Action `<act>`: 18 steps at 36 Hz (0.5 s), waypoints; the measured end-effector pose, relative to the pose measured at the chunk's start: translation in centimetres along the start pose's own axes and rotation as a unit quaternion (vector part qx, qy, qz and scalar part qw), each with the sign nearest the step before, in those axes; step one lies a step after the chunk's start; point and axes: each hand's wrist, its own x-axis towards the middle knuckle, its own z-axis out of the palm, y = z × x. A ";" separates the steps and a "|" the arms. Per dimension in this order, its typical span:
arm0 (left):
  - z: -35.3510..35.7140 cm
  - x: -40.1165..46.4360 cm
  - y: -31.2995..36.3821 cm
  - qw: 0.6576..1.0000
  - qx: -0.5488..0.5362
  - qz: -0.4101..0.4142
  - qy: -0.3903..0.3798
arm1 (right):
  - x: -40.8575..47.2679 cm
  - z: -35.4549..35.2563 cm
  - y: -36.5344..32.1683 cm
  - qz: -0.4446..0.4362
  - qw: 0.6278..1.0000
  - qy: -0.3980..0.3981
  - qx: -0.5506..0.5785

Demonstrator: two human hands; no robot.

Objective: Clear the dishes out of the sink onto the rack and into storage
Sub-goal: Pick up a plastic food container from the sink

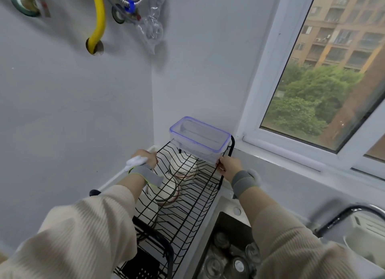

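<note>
While the clear rectangular plastic container with its blue-edged lid (200,139) sits at the far end of the black wire dish rack (187,197), on the top tier, I have both hands at that tier's edges. My right hand (229,165) curls its fingers round the rack's right rail just beside the container's near corner; my left hand (145,157) reaches to the opposite rail, and its fingers seem to wrap the wire, though the wrist strap hides enough that I cannot be sure. I judge this 2-handed hold is there to steady or square the rack, so the box stays level near the wall corner.

Below the top grid, 2 white ceramic bowls (183,166) lie in the lower tier, placed where drips can fall away. To the right, the steel sink (225,220) holds several clear glass jars (239,264), so most of the clearing looks unfinished. A dark curved tap (343,214) arches over the sink's right side.
</note>
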 end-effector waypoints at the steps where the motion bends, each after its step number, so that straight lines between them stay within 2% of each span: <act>1: 0.0 -0.3 0.1 1.000 0.021 -0.010 -0.001 | -0.1 -0.1 0.0 -0.006 1.000 -0.004 -0.005; 2: 0.0 -0.7 0.3 0.998 0.059 -0.020 0.007 | 0.2 -0.4 0.2 -0.014 1.000 -0.011 -0.012; 4: 0.4 -1.9 0.5 0.989 0.124 -0.009 0.080 | 0.4 -1.1 0.5 -0.024 0.999 -0.024 -0.034; 9: 3.1 -3.5 1.4 0.957 0.054 0.109 0.264 | 0.8 -3.6 1.6 -0.034 0.988 -0.036 -0.146; 13: 5.2 -4.3 4.1 0.929 0.005 0.200 0.311 | 0.7 -7.5 2.8 -0.014 0.982 -0.011 -0.190; 18: 8.4 -7.8 8.7 0.894 -0.045 0.317 0.314 | -0.3 -13.7 5.4 0.009 0.973 0.030 -0.230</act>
